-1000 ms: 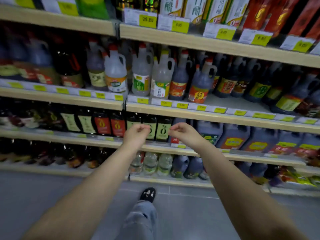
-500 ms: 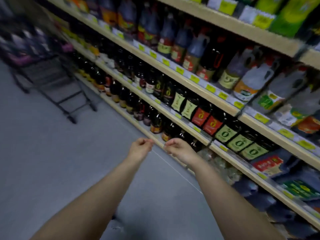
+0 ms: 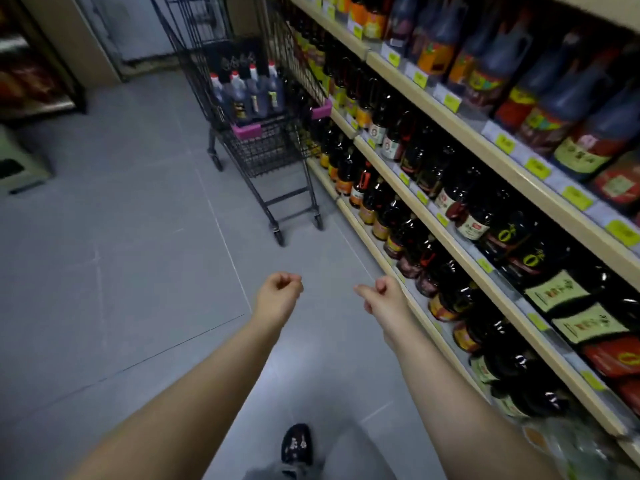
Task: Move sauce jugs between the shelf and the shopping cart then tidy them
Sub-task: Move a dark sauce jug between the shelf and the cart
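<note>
grey tiled floor (image 3: pixel 138 271) underfoot. left hand (image 3: pixel 278 292) and right hand (image 3: pixel 384 294) held out side by side, apart, both curled into loose fists around nothing. red-capped sauce jugs (image 3: pixel 247 95) upright inside the wire shopping cart (image 3: pixel 270 147), up ahead just beside the shelf (image 3: pixel 519 174).

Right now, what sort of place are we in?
Most likely a supermarket aisle: long shelves packed with dark sauce bottles, yellow price tags along the edges, and a wire shopping cart holding sauce jugs.
</note>
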The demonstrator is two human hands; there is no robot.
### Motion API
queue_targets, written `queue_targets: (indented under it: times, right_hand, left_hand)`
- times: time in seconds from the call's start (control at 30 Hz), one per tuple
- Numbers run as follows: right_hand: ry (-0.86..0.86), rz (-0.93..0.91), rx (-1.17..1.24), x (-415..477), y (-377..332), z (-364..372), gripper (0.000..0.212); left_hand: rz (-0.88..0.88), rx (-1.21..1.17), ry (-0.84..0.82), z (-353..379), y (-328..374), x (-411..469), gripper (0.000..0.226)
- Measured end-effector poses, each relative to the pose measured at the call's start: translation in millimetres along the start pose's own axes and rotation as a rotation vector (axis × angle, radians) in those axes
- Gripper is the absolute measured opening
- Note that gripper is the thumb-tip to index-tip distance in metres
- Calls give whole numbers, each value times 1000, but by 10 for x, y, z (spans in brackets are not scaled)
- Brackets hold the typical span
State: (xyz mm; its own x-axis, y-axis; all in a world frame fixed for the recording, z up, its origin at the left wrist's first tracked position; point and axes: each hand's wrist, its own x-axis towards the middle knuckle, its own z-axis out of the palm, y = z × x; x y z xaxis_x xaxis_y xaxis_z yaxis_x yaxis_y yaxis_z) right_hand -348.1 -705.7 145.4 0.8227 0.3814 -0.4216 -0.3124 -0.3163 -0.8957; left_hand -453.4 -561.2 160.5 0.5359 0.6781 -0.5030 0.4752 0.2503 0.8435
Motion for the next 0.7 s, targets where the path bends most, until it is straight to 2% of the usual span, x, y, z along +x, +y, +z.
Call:
queue_targets:
  times: [0.23, 0.53, 0.7]
  right_hand:
    - [29, -33, -3, 1186, -529, 181, 27]
    - [-133, -91, -63, 3082, -1616, 683, 26]
    - [-209, -117, -124, 3861, -2117, 1116, 27]
  left_hand:
    - [-4, -53, -52, 66, 640, 954, 12]
    - [37, -184, 81, 166, 1974, 2407, 8]
    - [40, -250, 158, 27, 2364, 3084, 10]
